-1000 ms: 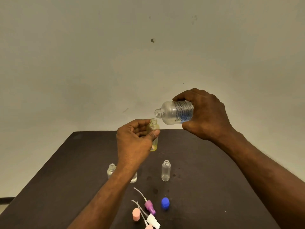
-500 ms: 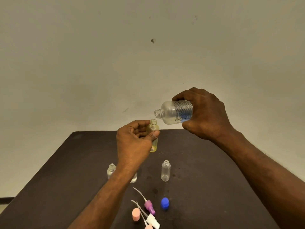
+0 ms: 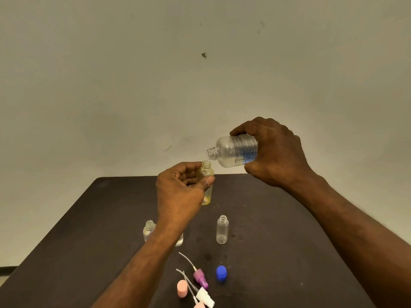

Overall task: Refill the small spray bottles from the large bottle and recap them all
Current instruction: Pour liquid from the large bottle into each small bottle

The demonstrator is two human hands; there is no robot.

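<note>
My right hand [image 3: 278,152] grips the large clear bottle [image 3: 233,152], uncapped and tipped on its side, mouth pointing left. Just below that mouth my left hand [image 3: 180,192] holds a small yellowish spray bottle [image 3: 207,174] upright above the dark table [image 3: 289,252]. The two mouths are close, a small gap between them. A small clear open bottle [image 3: 222,230] stands on the table. Two more small bottles stand partly behind my left forearm, one at the left [image 3: 148,231] and one only glimpsed [image 3: 179,241].
Near the front of the table lie loose caps: a blue cap [image 3: 221,272], a purple spray head with tube [image 3: 200,277], a pink cap [image 3: 182,288] and a white spray head [image 3: 204,295]. A plain wall rises behind the table.
The large bottle has dipped slightly, its mouth now nearer the small bottle's neck. My left hand has stayed almost still.
</note>
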